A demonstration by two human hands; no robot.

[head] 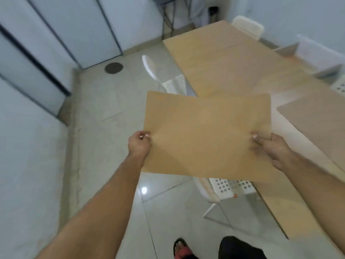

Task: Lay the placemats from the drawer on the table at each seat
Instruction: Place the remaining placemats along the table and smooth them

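I hold a tan rectangular placemat [205, 135] flat in the air in front of me, over the floor and the near left edge of the long wooden table [224, 64]. My left hand [139, 143] pinches its left edge and my right hand [270, 148] grips its right edge. A second, greyer placemat [313, 120] lies on the table at the right. The view is blurred by motion.
White perforated chairs stand along the table: one at its left side [168, 79], one partly under the held mat [224, 187], others at the far end [248, 27] and right. White cabinet doors [56, 34] line the left. A round floor drain [113, 67] sits near them.
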